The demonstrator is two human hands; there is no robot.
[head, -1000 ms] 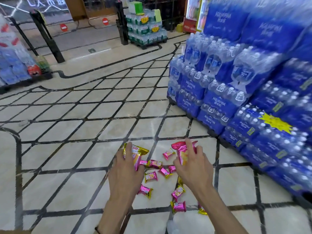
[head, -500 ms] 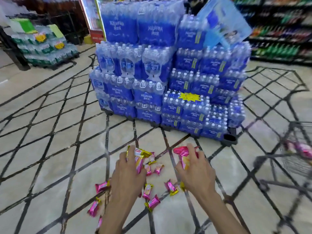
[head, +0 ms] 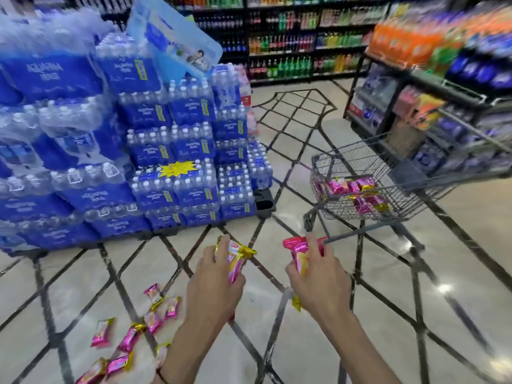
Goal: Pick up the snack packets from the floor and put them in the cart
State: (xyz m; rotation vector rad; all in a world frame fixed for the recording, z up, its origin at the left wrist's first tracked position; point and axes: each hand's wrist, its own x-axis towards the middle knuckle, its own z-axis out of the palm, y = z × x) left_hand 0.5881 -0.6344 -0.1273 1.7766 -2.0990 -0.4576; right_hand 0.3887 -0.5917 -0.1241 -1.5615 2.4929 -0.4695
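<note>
Each hand [head: 213, 284] [head: 318, 281] grips packets [head: 235, 259] (pink, gold-ended) — cart [head: 360, 189] ahead.

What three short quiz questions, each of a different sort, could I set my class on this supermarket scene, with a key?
1. True or false: the left hand and the right hand each hold snack packets.
2. Multiple choice: where is the shopping cart? A, hard on the left. B, ahead on the right. C, out of view.
3. Fill in: the loose packets on the floor lie at the lower ____ of the view.

Key: 1 true; 2 B; 3 left.
</note>
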